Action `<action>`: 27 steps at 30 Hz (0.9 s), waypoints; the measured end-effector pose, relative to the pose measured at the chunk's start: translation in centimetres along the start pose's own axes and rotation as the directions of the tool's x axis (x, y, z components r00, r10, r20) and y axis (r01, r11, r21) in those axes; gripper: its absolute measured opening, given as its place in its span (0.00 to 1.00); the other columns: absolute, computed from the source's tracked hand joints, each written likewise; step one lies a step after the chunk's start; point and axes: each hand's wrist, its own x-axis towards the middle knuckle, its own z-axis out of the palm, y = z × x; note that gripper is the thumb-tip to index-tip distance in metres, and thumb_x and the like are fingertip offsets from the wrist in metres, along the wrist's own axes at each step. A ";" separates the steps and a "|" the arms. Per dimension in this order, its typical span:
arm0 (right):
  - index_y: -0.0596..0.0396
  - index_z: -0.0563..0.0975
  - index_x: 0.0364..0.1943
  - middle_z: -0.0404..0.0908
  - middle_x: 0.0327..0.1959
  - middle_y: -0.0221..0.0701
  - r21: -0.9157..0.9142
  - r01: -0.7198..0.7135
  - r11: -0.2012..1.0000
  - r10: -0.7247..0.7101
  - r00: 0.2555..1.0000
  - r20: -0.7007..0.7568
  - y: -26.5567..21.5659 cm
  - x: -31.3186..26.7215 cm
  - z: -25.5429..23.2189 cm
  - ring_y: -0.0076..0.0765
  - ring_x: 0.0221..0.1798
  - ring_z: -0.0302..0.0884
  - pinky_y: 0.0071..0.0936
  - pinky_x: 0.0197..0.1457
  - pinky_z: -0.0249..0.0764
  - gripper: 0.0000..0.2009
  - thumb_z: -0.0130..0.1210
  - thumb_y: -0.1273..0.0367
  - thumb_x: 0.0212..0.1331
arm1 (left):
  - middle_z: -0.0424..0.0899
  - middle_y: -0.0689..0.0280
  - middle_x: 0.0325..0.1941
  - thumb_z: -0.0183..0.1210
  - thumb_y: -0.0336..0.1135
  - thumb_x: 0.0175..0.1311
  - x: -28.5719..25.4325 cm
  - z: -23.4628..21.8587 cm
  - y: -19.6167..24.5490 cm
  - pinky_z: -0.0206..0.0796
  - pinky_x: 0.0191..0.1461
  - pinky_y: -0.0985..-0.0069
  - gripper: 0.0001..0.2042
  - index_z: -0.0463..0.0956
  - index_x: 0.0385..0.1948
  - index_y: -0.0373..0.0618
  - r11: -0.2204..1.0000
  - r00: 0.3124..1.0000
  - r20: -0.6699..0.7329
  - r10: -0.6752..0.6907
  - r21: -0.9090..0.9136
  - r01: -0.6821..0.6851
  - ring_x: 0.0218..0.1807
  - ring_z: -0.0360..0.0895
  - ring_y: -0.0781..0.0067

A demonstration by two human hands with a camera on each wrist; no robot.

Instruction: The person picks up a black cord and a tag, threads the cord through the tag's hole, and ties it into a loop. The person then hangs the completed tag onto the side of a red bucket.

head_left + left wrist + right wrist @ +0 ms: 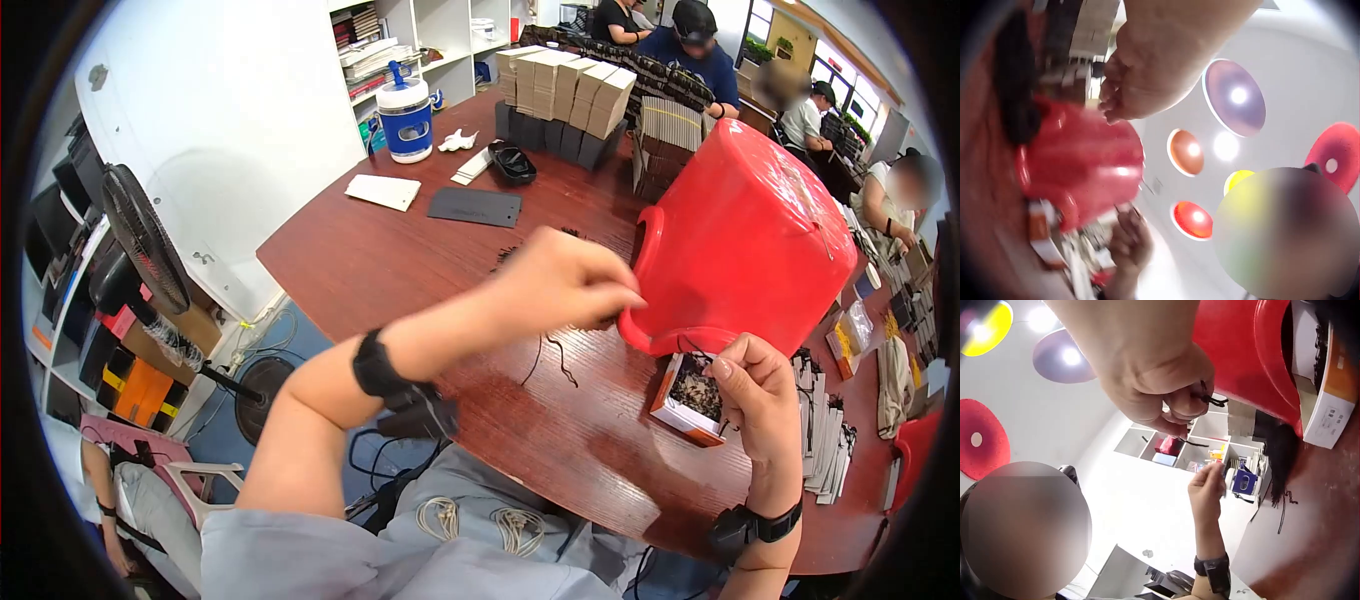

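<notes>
The right hand point(762, 395) pinches a thin black cord, whose dark knotted end point(1213, 400) shows at its fingers in the right wrist view. Beside that hand, a small open box point(690, 400) holds dark bits and stands against the rim of a red upturned tub point(745, 240). The left hand point(565, 280) is raised over the table left of the tub, thumb and forefinger close together; whether a thing is between them cannot be made out. Loose black cords point(550, 362) lie on the table below it, and a black bundle of strands point(1282, 459) is near the tub.
Stacks of cards point(568, 88) stand at the back of the table point(340, 240), with a blue and white jug point(408, 120), a black tray point(512, 162) and a dark card point(474, 207). Tagged strips point(825, 440) lie at the right. Several people sit beyond.
</notes>
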 end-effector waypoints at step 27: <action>0.57 0.70 0.22 0.68 0.15 0.20 0.070 0.080 0.994 -0.077 0.996 -0.051 -0.7 -0.9 -1.7 0.07 0.12 0.50 0.09 0.13 0.42 0.06 0.51 0.70 0.51 | 0.75 0.62 0.32 0.59 0.35 0.36 1.0 -11.2 -13.3 0.65 0.40 0.68 0.11 0.73 0.24 0.44 0.328 0.986 0.085 -0.146 0.944 -0.033 0.38 0.72 0.62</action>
